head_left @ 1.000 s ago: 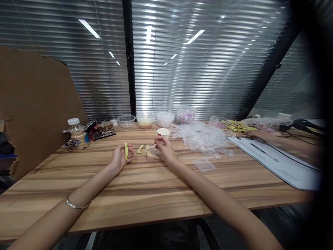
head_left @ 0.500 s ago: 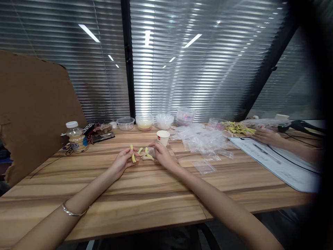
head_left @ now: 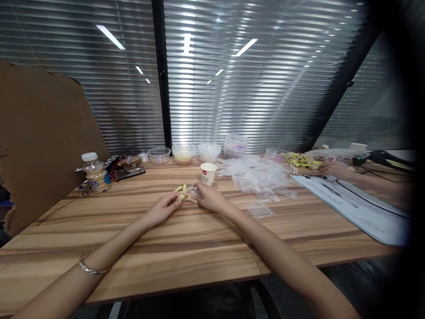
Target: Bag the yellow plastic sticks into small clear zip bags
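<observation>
- The step in hand looks to be close fingertip handling of small yellow pieces (head_left: 184, 188), on the counter (head_left: 142, 259) between the two hands, just in front of the paper cup (head_left: 207, 174).
- The left hand (head_left: 165, 208) has its fingers drawn nearly together and appears to pinch one yellow piece (head_left: 181, 196) at the tips.
- The right hand (head_left: 208, 197) is curled palm down, its fingertips by a pale, see-through scrap (head_left: 191, 191); whether it grips this or only touches it, I cannot tell.
- From here, I judge, any move calls for a light pinch from the left and a steadying touch from the right, without nudging the upright cup.
- Hard to make out: the pieces are tiny and overlap, so their number and exact shape are unclear; the fingers cover part of them.
- The scrap could be a bag like the clear bags (head_left: 257, 173) to the right, but its edges do not show.
- Another person's hand (head_left: 332, 168) beyond the clipboard (head_left: 352, 212) is blurred, and a dark band cuts off the far right.
</observation>
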The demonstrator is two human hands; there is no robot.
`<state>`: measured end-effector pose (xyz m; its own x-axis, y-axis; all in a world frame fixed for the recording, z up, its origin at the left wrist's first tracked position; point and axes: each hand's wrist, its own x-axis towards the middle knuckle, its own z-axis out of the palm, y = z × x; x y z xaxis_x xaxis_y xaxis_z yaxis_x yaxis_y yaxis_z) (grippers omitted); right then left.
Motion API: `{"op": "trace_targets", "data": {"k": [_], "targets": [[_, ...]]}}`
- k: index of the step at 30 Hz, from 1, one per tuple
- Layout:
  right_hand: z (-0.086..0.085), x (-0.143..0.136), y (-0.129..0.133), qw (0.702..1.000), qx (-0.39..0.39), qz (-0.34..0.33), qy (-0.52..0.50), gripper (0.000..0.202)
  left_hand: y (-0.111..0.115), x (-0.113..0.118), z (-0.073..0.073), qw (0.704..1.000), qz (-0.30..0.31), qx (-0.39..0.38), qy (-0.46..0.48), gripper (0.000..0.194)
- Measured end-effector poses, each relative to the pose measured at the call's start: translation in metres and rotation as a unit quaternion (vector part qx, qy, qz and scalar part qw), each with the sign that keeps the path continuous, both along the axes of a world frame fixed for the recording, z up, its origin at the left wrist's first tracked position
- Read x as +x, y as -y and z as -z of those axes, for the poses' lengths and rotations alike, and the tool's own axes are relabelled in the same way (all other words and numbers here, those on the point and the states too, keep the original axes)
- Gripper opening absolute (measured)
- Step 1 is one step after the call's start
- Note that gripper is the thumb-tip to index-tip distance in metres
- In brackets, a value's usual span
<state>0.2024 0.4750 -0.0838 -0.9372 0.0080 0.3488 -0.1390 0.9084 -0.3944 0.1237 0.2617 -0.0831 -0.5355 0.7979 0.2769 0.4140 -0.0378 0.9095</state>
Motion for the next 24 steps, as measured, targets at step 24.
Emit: {"op": "trace_targets", "data": {"k": [24], "targets": [[-0.003, -0.014, -0.002, 0.894, -0.440, -0.085, -0.015, 0.039, 0.012, -0.005, -0.004, 0.892, -0.096, -0.077, -0.435, 0.027]]}}
